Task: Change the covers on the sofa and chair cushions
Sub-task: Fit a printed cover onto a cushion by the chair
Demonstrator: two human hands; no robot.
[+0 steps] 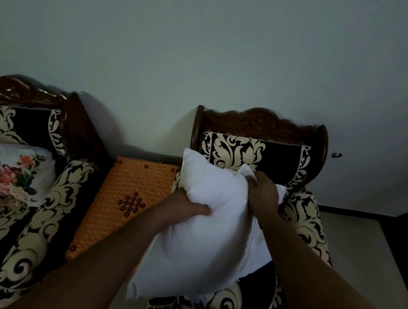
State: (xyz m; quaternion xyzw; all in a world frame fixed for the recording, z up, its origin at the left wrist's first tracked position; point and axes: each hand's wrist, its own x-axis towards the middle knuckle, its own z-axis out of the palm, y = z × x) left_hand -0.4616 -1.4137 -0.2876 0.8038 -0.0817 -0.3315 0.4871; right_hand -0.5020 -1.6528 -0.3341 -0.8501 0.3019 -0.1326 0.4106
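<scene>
A bare white cushion insert is held up over the seat of the patterned armchair. My left hand grips its left edge, thumb pressed into the filling. My right hand clutches white fabric at its upper right, where a white cover hangs behind the insert. On the sofa at the left lies a white cushion with a flower print.
An orange crocheted cloth with dark red motifs covers a small table between sofa and armchair. Both seats have carved dark wooden backs against a pale wall. Light tiled floor shows at the right and bottom.
</scene>
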